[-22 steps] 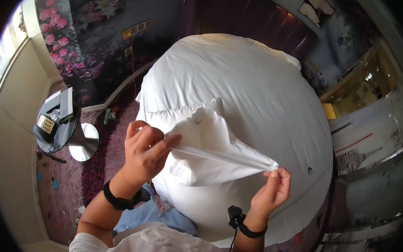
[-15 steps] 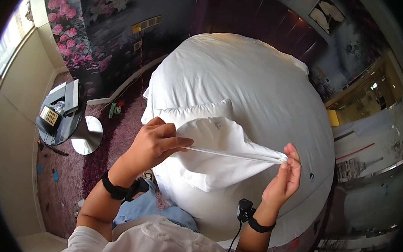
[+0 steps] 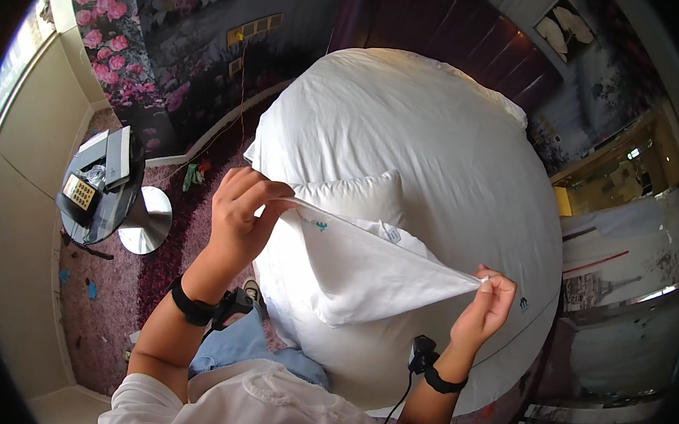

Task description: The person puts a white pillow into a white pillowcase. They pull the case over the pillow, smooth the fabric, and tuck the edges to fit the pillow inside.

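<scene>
A white pillowcase is stretched between my two hands above the near side of the bed. My left hand pinches one end of its edge, thumb and fingers closed. At the other end, my right hand grips a corner between thumb and fingertips, lower than the left. The edge slopes down from left to right, and the cloth hangs below it in a loose fold. A small green mark shows near the left end, and a pale tag on the back layer. Behind the cloth lies a white pillow, partly hidden.
The round bed has a white sheet. To the left, a small round table carries a telephone and a grey box-like item. Purple carpet runs beneath, with bits of litter. A cable hangs down the flowered wall.
My left hand has moved up and left, raising its end of the pillowcase. My right hand has shifted slightly right and down. The edge is now tilted, and the green mark has come into view.
</scene>
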The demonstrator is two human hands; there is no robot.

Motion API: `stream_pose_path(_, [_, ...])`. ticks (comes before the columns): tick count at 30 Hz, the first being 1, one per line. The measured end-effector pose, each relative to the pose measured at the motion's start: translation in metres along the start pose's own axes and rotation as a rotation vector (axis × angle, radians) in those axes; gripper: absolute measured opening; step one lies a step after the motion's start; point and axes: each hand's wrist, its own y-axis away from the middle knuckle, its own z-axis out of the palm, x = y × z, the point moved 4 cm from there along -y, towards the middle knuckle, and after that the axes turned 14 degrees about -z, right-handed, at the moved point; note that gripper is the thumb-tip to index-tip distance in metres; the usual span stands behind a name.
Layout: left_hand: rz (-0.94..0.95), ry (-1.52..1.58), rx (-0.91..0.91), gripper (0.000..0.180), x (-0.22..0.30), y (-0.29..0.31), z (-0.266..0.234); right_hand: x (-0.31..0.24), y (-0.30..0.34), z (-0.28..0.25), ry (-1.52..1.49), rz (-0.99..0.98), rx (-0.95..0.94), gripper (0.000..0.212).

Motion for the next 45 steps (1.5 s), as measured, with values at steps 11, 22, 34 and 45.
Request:
stream_pose_path(11, [0.092, 0.092, -0.017, 0.020, -0.026, 0.038, -0.024, 0.002, 0.041, 0.035, 0.339, 0.008, -0.778, 0.024])
stream_pose_path(22, [-0.090, 0.413, -1.027, 0.010, -0.023, 0.157, 0.008, 0.028, 0.075, -0.009, 0.573, 0.085, -0.542, 0.023])
stream_pose_path(34, [-0.212, 0.175, -1.231, 0.014, -0.051, 0.199, 0.056, 0.054, 0.111, 0.018, 0.554, 0.315, -0.785, 0.027])
stream_pose_path(45, [-1.237, -0.036, -0.581, 0.053, -0.203, 0.255, 0.159, 0.141, 0.185, 0.087, 0.902, 0.130, -0.866, 0.033])
